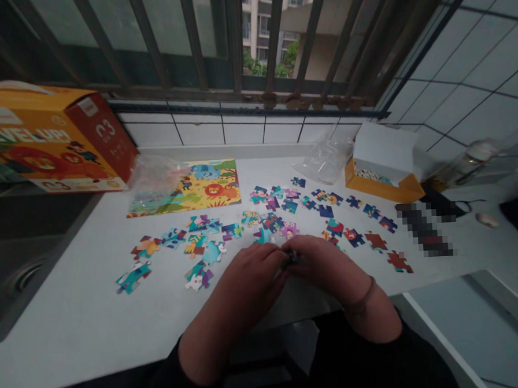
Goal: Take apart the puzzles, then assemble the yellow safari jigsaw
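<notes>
My left hand (258, 269) and my right hand (312, 260) meet near the counter's front edge, fingers closed together around a small dark puzzle piece (292, 256). Most of that piece is hidden by the fingers. Just beyond the hands lie loose jigsaw pieces, among them a pink one (289, 229) and a teal one (264, 235). To the left, several pieces form a loose group, including one with a white rabbit (196, 280). Right of my hands are a red-brown piece (376, 241) and another red-brown piece (400, 262).
A picture board (221, 187) lies at the back, partly under clear plastic wrap (156, 182). A large orange box (95, 139) stands at left, beside a sink (11, 276). At right are an open yellow box (384, 190), a plastic bag (326, 158) and a blurred-out dark object (423, 229).
</notes>
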The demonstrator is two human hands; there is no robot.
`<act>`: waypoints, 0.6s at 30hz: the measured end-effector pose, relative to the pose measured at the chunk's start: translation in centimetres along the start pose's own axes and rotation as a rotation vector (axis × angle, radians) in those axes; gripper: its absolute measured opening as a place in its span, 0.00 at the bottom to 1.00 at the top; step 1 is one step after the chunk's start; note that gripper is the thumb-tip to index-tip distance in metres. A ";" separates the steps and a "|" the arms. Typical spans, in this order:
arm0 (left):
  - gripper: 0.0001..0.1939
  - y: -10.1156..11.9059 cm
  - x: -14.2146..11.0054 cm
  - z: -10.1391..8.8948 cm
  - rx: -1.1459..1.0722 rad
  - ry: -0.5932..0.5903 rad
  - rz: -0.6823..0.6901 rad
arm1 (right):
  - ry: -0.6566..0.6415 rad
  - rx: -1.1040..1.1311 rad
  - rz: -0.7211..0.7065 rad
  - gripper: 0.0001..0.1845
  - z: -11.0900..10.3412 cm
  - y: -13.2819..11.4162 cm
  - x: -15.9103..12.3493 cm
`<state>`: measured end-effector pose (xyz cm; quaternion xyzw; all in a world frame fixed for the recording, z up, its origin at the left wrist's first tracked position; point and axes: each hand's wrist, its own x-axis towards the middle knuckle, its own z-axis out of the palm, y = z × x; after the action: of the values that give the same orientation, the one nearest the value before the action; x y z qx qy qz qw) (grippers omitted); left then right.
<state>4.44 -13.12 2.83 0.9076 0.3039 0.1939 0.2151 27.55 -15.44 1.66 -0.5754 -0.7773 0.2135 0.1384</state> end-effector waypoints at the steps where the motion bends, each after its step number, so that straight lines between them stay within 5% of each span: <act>1: 0.13 -0.8 0.3 1.1 0.038 -0.010 -0.003 | 0.010 0.025 -0.016 0.14 -0.1 0.1 0.1; 4: 0.09 -2.2 0.6 2.8 0.121 -0.072 0.001 | 0.176 -0.006 0.085 0.15 -1.8 2.5 -0.3; 8: 0.07 -2.7 0.5 3.1 0.138 -0.080 0.018 | 0.526 -0.341 0.519 0.18 -4.9 9.4 -1.5; 12: 0.10 -3.3 0.6 3.2 0.108 -0.038 0.043 | 0.564 -0.405 0.966 0.26 -5.2 16.0 -2.2; 18: 0.10 -4.1 0.5 3.2 0.104 -0.053 0.034 | 0.502 -0.407 0.893 0.23 -4.0 19.4 -2.6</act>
<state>4.43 -10.72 -1.80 0.9274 0.2923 0.1576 0.1724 46.39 -12.48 -4.27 -0.8976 -0.4264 -0.0468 0.1014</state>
